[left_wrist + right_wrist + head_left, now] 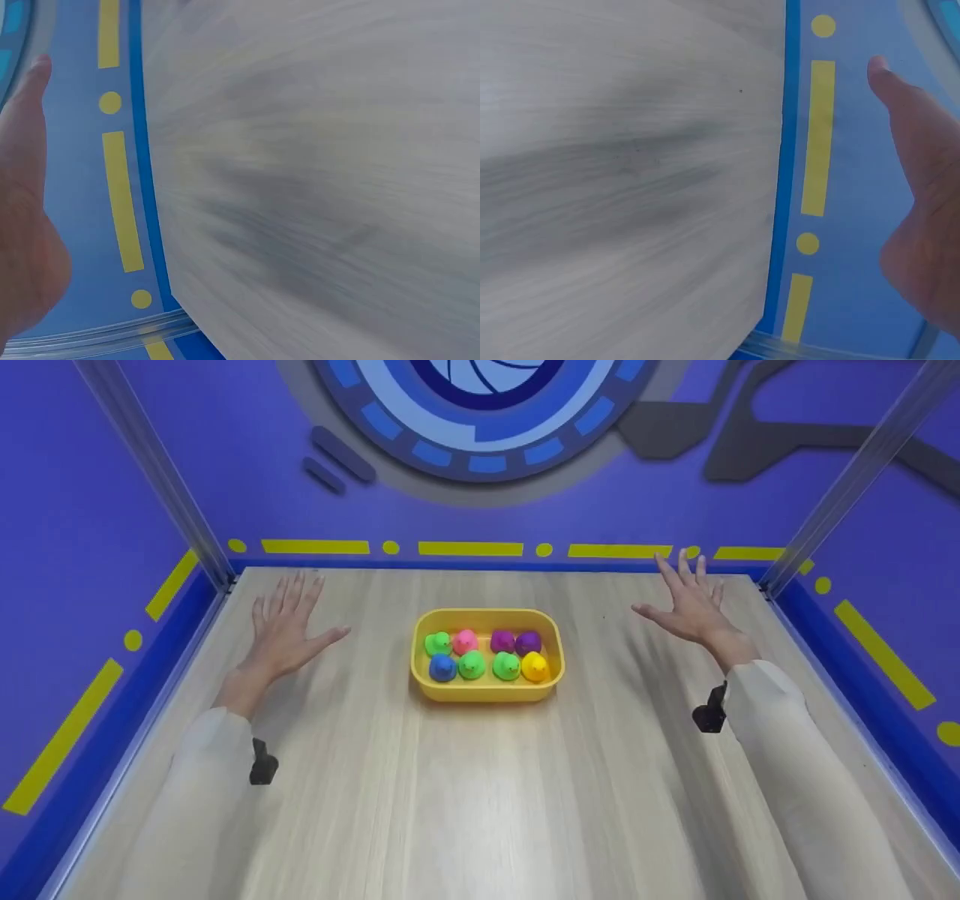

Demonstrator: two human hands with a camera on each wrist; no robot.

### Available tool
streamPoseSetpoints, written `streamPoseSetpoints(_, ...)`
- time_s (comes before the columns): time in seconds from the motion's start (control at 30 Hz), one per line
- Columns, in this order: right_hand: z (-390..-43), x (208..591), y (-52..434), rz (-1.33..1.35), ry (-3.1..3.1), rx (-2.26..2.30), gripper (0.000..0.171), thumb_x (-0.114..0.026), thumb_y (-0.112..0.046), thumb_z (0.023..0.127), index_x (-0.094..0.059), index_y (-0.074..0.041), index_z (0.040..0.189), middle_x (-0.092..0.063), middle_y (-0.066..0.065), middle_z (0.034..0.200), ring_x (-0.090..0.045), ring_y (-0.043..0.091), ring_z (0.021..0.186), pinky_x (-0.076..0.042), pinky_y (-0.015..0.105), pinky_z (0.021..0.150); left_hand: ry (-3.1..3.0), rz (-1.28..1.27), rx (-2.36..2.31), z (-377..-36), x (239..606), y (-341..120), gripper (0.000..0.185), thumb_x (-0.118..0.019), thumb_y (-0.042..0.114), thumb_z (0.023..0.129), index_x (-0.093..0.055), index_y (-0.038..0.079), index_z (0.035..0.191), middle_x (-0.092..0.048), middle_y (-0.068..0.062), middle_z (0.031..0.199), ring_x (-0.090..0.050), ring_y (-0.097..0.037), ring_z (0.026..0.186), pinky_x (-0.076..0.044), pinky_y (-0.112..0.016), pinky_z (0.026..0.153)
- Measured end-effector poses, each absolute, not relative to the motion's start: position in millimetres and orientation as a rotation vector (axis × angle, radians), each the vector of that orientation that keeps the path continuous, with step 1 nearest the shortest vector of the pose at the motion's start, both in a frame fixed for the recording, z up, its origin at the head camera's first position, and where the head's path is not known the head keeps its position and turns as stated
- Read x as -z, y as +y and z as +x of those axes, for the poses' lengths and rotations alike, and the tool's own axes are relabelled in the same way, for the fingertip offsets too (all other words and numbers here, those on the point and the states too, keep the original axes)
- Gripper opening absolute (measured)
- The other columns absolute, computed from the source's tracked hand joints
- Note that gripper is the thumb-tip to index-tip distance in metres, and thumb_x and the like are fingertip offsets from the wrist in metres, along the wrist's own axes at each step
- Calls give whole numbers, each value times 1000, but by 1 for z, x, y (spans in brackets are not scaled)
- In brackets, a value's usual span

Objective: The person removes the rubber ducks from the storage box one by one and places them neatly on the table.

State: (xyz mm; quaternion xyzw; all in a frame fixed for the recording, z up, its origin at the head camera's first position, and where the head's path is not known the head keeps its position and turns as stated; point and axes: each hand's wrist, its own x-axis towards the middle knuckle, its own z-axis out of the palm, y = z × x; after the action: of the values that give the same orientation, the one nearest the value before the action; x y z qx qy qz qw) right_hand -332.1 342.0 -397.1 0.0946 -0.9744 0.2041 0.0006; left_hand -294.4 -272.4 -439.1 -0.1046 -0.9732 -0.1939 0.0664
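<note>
Ducks (487,654), eight in number, sit untouched in yellow tray (487,690); left hand (283,626) and right hand (690,600) hover flat, fingers spread, holding nothing, well apart from it.

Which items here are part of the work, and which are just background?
In play: yellow tray; the eight toy ducks in it, such as the blue duck; left hand and right hand, both open, touching nothing.
Background: wooden table; purple walls.

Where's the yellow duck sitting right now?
In the head view, the yellow duck is in the yellow tray at mid-table, at the right end of the near row, beside a green duck and in front of a purple duck.
</note>
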Motion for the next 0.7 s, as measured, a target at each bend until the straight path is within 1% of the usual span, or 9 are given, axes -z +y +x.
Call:
streamPoseSetpoints(0.1, -333, 397, 338, 335, -2968, -787, 93, -64, -46, 99, -5, -19, 166, 14, 22, 169, 21, 47, 154, 13, 78, 114, -2920, -298, 664, -290, 440, -273, 98, -60, 61, 94, -7, 19, 166, -7, -19, 172, -4, -45, 157, 1, -74, 118)
streamPoseSetpoints(0.23, -335, 402, 334, 369, -2848, -968, 89, -67, -38, 99, -10, -20, 166, 6, 19, 171, 12, 43, 157, 6, 74, 120, -2944, -279, 766, -281, 438, -273, 100, -63, 60, 93, -6, 21, 166, -20, -24, 168, -14, -49, 152, -2, -75, 116)
streamPoseSetpoints(0.37, -333, 406, 330, 394, -2792, -1068, 86, -68, -35, 99, -16, -17, 165, -5, 17, 172, 6, 41, 158, -1, 71, 122, -2946, -250, 905, -276, 436, -270, 97, -62, 59, 95, -7, 23, 166, -25, -22, 166, -16, -48, 152, -1, -73, 117)
streamPoseSetpoints(0.53, -331, 411, 325, 426, -2783, -1099, 81, -67, -29, 100, -21, -12, 164, -15, 21, 170, -2, 46, 157, -6, 70, 123, -2913, -268, 995, -274, 437, -260, 89, -63, 51, 97, -17, 16, 165, -35, -23, 161, -20, -44, 150, -4, -70, 118)
streamPoseSetpoints(0.7, -329, 419, 321, 477, -2773, -1106, 75, -66, -24, 100, -26, -8, 162, -24, 22, 168, -17, 46, 155, -17, 70, 121, -2928, -290, 1038, -270, 442, -247, 85, -63, 47, 98, -20, 14, 164, -38, -22, 159, -23, -41, 149, -7, -66, 120)
